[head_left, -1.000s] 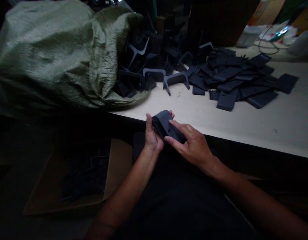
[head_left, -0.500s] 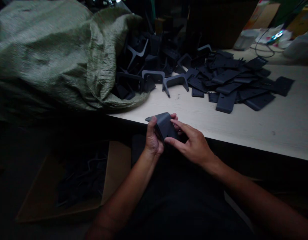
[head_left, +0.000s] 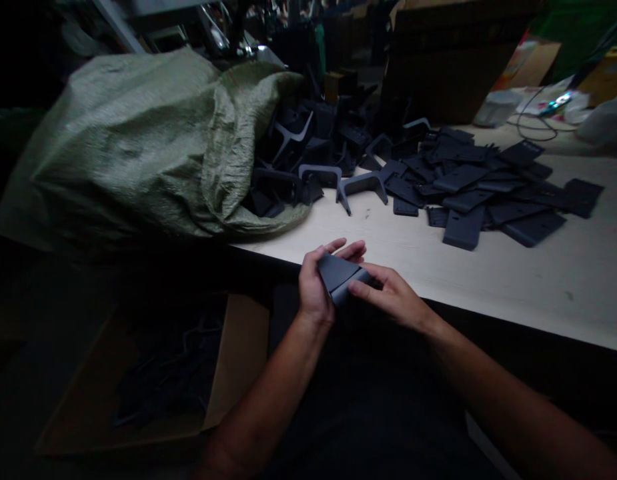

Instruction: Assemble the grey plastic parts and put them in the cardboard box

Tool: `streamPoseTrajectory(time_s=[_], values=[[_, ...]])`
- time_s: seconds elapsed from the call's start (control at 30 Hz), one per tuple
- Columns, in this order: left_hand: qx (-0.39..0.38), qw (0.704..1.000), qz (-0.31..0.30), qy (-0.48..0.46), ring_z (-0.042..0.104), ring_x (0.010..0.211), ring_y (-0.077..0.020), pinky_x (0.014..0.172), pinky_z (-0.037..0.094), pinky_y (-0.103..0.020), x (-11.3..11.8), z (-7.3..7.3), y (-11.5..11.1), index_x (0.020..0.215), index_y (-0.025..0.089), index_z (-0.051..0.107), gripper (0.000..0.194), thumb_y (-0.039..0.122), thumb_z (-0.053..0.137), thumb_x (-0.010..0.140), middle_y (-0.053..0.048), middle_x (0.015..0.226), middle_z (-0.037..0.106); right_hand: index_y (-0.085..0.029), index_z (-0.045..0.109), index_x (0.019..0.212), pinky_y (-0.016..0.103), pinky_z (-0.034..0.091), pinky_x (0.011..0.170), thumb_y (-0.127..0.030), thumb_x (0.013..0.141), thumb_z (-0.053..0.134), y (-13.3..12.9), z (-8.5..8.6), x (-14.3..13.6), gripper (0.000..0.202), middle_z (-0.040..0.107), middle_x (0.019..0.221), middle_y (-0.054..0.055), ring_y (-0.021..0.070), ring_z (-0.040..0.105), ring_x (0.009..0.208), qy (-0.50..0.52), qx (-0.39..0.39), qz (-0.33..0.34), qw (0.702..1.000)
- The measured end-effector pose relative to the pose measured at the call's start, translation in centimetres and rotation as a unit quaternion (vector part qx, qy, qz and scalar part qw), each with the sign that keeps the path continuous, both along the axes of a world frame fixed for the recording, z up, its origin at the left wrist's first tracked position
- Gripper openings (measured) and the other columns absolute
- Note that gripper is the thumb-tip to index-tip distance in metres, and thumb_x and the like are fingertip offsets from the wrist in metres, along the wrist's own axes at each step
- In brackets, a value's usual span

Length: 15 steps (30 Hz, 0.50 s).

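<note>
A dark grey plastic part (head_left: 342, 275) is held between both hands at the table's front edge. My left hand (head_left: 315, 287) cradles it from the left, with the fingers reaching behind it. On its right side my right hand (head_left: 388, 293) grips it, thumb on the near face. A thin dark line runs between its flat face and its rounded edge. Behind the hands, on the pale table (head_left: 288, 243), lie U-shaped dark brackets (head_left: 363, 183). Several flat dark plates (head_left: 465, 227) are heaped to their right.
A green woven sack (head_left: 138, 140) lies at the left, its mouth open over more dark parts. Below it stands an open cardboard box (head_left: 241, 360) holding dark parts. A large dark box (head_left: 448, 67), a clear container (head_left: 497, 109) and a cable are at the back.
The part has been turned in my hands, so a flat face now shows upward and its rounded edge faces right. My right thumb has shifted onto that edge. The camera view has also shifted.
</note>
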<state>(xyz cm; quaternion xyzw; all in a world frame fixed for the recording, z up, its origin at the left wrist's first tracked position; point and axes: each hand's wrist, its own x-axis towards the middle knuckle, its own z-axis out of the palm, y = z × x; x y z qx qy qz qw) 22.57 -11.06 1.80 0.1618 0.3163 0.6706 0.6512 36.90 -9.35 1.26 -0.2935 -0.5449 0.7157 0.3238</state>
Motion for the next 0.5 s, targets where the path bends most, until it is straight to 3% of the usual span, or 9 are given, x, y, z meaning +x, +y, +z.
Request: streamPoseTrajectory(time_s=[0.07, 0.13, 0.2, 0.3, 0.37, 0.43, 0.5], values=[[-0.051, 0.997, 0.052, 0.032, 0.076, 0.085, -0.0279, 0.093, 0.057, -0.043, -0.2, 0.6, 0.2, 0.091, 0.017, 0.067, 0.023, 0.039, 0.062, 0.086, -0.011, 0.081, 0.078, -0.017, 0.074, 0.106, 0.03, 0.052, 0.08, -0.053, 0.088, 0.08, -0.7, -0.3, -0.2, 0.04, 0.072, 0.093, 0.004, 0.0195, 0.065, 0.086, -0.017, 0.033, -0.014, 0.999], [-0.056, 0.993, 0.076, 0.072, 0.074, 0.076, -0.0259, 0.089, 0.058, -0.042, -0.3, 1.0, 0.2, 0.081, 0.019, 0.062, 0.015, 0.034, 0.063, 0.084, -0.005, 0.067, 0.072, -0.017, 0.076, 0.106, 0.036, 0.053, 0.093, -0.051, 0.085, 0.082, -1.3, -0.5, -0.6, 0.04, 0.074, 0.102, 0.008, 0.0251, 0.067, 0.101, -0.027, 0.079, -0.063, 0.994], [-0.032, 0.992, 0.083, 0.092, 0.074, 0.074, -0.0249, 0.088, 0.058, -0.042, -0.3, 1.3, 0.1, 0.079, 0.02, 0.06, 0.015, 0.034, 0.064, 0.085, -0.003, 0.065, 0.069, -0.018, 0.077, 0.112, 0.041, 0.049, 0.108, -0.05, 0.083, 0.084, -1.7, -0.6, -1.1, 0.044, 0.075, 0.117, 0.011, 0.03, 0.065, 0.118, -0.026, 0.109, -0.111, 0.987], [-0.026, 0.991, 0.084, 0.104, 0.072, 0.071, -0.0249, 0.083, 0.058, -0.041, -0.1, 1.4, -0.2, 0.08, 0.021, 0.059, 0.019, 0.038, 0.063, 0.085, -0.003, 0.065, 0.069, -0.019, 0.079, 0.118, 0.044, 0.046, 0.116, -0.053, 0.081, 0.085, -1.7, -0.1, -1.5, 0.051, 0.075, 0.126, 0.012, 0.0332, 0.063, 0.13, -0.023, 0.105, -0.117, 0.987], [-0.038, 0.984, 0.102, 0.142, 0.069, 0.068, -0.0251, 0.075, 0.056, -0.038, -0.4, 1.1, -0.1, 0.079, 0.021, 0.057, 0.021, 0.042, 0.061, 0.085, -0.004, 0.063, 0.07, -0.019, 0.082, 0.111, 0.043, 0.051, 0.112, -0.057, 0.079, 0.084, -1.3, 0.4, -1.4, 0.05, 0.077, 0.122, 0.012, 0.0346, 0.065, 0.127, -0.045, 0.092, -0.091, 0.991], [-0.031, 0.968, 0.095, 0.228, 0.065, 0.066, -0.0233, 0.069, 0.051, -0.034, -1.4, 0.5, 0.4, 0.08, 0.021, 0.059, 0.025, 0.045, 0.058, 0.089, -0.007, 0.068, 0.073, -0.02, 0.084, 0.102, 0.039, 0.06, 0.097, -0.062, 0.076, 0.083, -0.5, 0.9, -1.2, 0.049, 0.08, 0.112, 0.012, 0.034, 0.072, 0.11, -0.095, 0.082, -0.082, 0.989], [-0.003, 0.926, 0.094, 0.364, 0.064, 0.076, -0.0232, 0.072, 0.047, -0.033, -2.8, 0.2, 1.0, 0.081, 0.018, 0.067, 0.033, 0.047, 0.057, 0.093, -0.01, 0.082, 0.076, -0.021, 0.085, 0.093, 0.035, 0.063, 0.084, -0.065, 0.075, 0.08, 0.4, 1.7, -1.0, 0.048, 0.081, 0.103, 0.011, 0.0328, 0.075, 0.096, -0.122, 0.073, -0.059, 0.988]])
